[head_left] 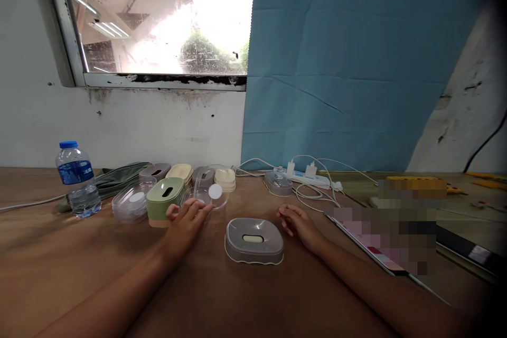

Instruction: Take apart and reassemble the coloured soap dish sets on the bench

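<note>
While gray slotted box (254,255) sits off worktop's (237,301) back edge, probably for reach, right hand's (300,225) half-curled, left hand's (190,219) grip unclear.

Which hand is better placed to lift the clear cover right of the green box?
Probably left: the left hand is next to the clear cover; the right hand is beyond the nearest grey box.

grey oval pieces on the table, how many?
4. A grey piece sits between left hand and right hand; a second by the power strip; a third between two cream stacks; a fourth left of those. Others underneath may be hidden.
</note>
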Tool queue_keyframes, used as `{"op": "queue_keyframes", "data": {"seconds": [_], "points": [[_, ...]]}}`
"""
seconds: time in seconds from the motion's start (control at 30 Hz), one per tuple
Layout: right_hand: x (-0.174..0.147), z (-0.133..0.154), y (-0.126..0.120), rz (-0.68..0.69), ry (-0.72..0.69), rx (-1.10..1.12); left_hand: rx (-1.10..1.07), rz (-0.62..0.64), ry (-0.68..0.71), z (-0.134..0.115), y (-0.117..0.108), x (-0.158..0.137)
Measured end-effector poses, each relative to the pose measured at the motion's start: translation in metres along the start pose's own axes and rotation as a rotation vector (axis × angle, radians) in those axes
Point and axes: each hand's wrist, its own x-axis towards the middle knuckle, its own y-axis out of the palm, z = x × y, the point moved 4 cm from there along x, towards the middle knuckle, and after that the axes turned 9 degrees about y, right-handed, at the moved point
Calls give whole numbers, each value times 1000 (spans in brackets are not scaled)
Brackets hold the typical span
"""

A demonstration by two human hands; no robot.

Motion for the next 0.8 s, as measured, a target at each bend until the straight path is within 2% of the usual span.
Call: {"op": "queue_keyframes", "data": {"seconds": [0.13, 0.27, 0.4, 0.47, 0.53, 0.63, 0.8], "points": [[-1, -1, 1, 13, -32, -56, 24, 82, -148, 17, 5, 0], [-4, 3, 2, 53, -137, -159, -10, 144, -185, 19, 5, 1], [-15, 15, 11, 239, -393, -446, -22, 189, -202, 18, 4, 4], [-21, 19, 18, 348, -459, -534, -13, 199, -199, 19, 4, 4], [-27, 21, 23, 427, -477, -605, -5, 212, -179, 20, 5, 4], [-33, 21, 29, 499, -431, -729, 8, 249, -114, 20, 10, 2], [-38, 22, 31, 523, -386, -821, 58, 303, -37, 20, 14, 1]]}}
